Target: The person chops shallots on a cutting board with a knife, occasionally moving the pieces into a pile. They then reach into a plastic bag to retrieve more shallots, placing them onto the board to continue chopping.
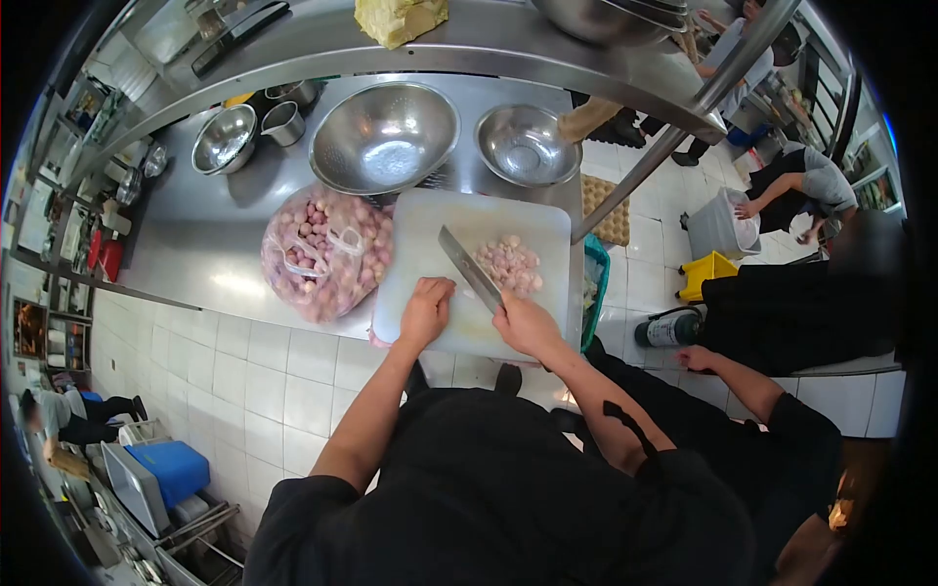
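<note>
My right hand [529,323] grips a broad-bladed kitchen knife [463,262] by its handle, the blade slanting up to the left over the white cutting board [414,239]. Just right of the blade lies a pile of peeled shallots [510,266]. On the left part of the board rests my left hand [428,311], its fingers curled in; whatever they hold, if anything, is hidden. Beside the board on the left sits a clear plastic bag [330,256] full of pink, unpeeled-looking shallots.
Behind the board stand a large perforated steel bowl [386,142] and a smaller steel bowl [528,146]. A steel shelf [508,44] crosses overhead, held by a slanting post [674,137]. A green crate [596,293] is at the right. Another person's hand [700,358] is close by.
</note>
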Tool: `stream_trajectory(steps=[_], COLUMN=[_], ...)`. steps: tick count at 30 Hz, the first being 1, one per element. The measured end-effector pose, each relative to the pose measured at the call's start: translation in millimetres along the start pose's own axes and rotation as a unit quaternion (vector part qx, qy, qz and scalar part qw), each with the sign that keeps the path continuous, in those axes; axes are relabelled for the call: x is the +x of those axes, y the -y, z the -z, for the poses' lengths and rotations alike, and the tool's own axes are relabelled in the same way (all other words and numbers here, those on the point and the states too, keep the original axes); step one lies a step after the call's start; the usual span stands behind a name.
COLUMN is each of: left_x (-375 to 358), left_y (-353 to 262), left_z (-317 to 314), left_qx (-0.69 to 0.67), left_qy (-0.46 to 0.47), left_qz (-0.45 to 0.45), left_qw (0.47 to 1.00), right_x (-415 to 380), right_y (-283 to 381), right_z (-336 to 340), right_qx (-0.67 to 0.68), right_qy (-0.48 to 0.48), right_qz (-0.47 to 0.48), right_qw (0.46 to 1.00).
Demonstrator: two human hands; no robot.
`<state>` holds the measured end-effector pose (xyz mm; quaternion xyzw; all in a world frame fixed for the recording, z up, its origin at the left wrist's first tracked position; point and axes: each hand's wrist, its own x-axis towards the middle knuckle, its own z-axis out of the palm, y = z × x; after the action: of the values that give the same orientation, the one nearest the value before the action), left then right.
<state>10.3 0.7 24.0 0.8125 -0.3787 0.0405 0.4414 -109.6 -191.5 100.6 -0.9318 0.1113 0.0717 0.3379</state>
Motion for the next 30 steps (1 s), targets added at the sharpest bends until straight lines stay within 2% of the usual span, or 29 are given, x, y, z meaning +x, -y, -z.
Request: stream_trajectory(steps=[1,3,5,7,10,12,13,15,17,18,22,24,30], left_x=[0,-1,-4,-7,-6,-4,-4,-8,-13,-12,-6,-6,1], left_y=[0,2,3,9,8,1,0,1,-1,-4,-10,-10,-4], left_z=[1,7,15,20,28,37,41,48,44,42,34,27,30], left_qx=[0.000,-0.059,-0.044,-0.028,-0.036,-0.109,-0.109,-0.109,-0.088,-0.068,-0.097,-0.041,0.037], left_qy=[-0.001,-0.064,-0.067,-0.068,-0.068,-0.019,-0.019,0.098,0.096,0.095,0.101,0.072,0.072], left_qz=[0.001,0.059,0.059,0.059,0.086,0.214,0.214,0.163,0.130,0.097,0.107,0.057,-0.017], left_qw=[1.000,0.994,0.995,0.996,0.993,0.970,0.971,0.976,0.983,0.988,0.984,0.995,0.997], right_x=[-4,-10,-14,-16,-16,-16,-16,-15,-16,-17,-24,-26,-24], right_y=[-1,-6,-8,-11,-26,-33,-35,-32,-27,-25,-3,7,15], right_z=[2,2,-2,-8,-21,-24,-23,-18,-14,-14,-13,-11,-15], right_qx=[0.014,0.027,0.042,0.035,0.053,0.052,0.050,0.027,0.004,-0.006,-0.041,-0.062,-0.083], right_qy=[-0.018,-0.011,-0.006,0.052,0.059,0.042,0.027,0.015,0.004,0.010,0.055,0.062,0.055], right_qz=[-0.007,0.001,0.009,-0.015,0.002,-0.019,-0.038,-0.062,-0.086,-0.059,-0.021,-0.026,-0.005], right_qw=[1.000,1.000,0.999,0.998,0.997,0.998,0.998,0.998,0.996,0.998,0.997,0.996,0.995])
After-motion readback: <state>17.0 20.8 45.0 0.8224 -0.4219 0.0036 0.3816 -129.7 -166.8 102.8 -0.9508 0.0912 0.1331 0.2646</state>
